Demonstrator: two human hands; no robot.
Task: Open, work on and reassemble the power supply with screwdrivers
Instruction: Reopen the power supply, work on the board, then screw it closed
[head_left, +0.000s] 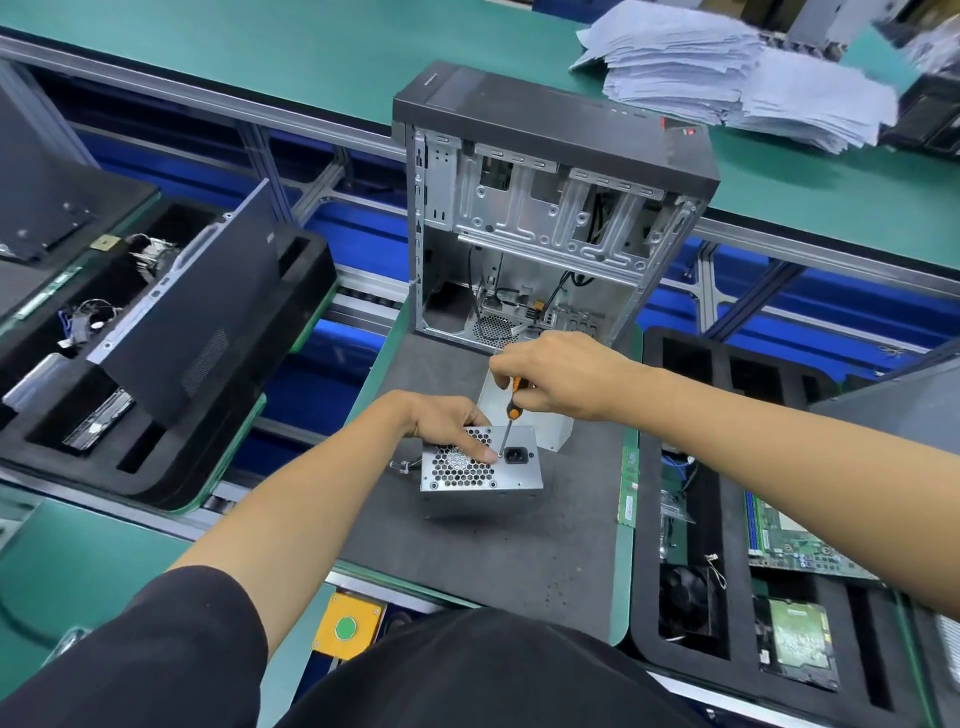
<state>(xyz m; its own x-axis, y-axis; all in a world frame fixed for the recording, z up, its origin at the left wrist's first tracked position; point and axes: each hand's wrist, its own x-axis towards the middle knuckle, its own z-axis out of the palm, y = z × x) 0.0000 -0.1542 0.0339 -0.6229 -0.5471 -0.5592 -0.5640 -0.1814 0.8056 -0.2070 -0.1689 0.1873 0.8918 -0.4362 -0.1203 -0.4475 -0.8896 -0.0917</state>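
Two bare hands meet over a small silver metal power supply box (480, 462) with a honeycomb fan grille, which sits on the dark grey foam work mat (483, 545). The left hand (441, 421) rests on the box's top edge, its fingers curled down over the grille and one fingertip pressed beside the black mains socket (519, 455). The right hand (561, 376), just behind the box, has its fingers wrapped round the orange-and-black handle of a slim screwdriver (511, 415); most of the handle is hidden in the fist. The shaft runs down to the box's face at the left edge of the socket, but the tip and any screw there are too small to make out.

Behind the box stands an open black desktop tower case (545, 208), its bare metal bays facing the camera. A pale metal piece (550, 431) behind the box is largely covered by the right hand. Right of the box, a black foam tray (644, 597) holds a green circuit board (795, 545), cut off by the forearm.
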